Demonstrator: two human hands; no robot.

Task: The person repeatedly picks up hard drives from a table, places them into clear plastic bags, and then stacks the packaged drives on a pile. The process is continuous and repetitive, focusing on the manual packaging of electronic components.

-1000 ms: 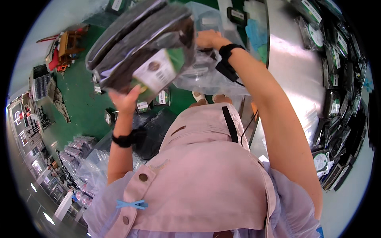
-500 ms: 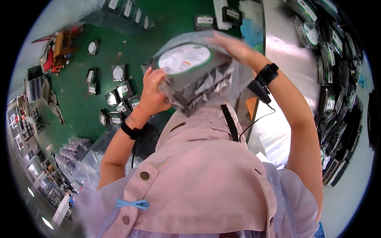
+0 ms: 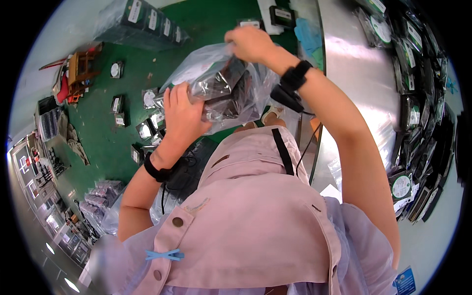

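Both arms are raised in front of the chest, elbows bent: the left hand [image 3: 183, 118] is cupped with fingers curled in a grip, the right hand [image 3: 251, 43] pinched shut higher up

A green floor [image 3: 103, 128] fills the view from nine to twelve o'clock. On it, bagged flat devices [image 3: 145, 129] lie scattered at about ten o'clock, and a row of wrapped stacks [image 3: 142, 22] stands at eleven. A wooden stool [image 3: 81, 69] sits near ten, at the floor's edge. A steel table [image 3: 361, 73] runs from one to three o'clock, with more bagged devices [image 3: 418, 59] piled along its far right side. A blue cloth [image 3: 309, 37] lies at twelve.
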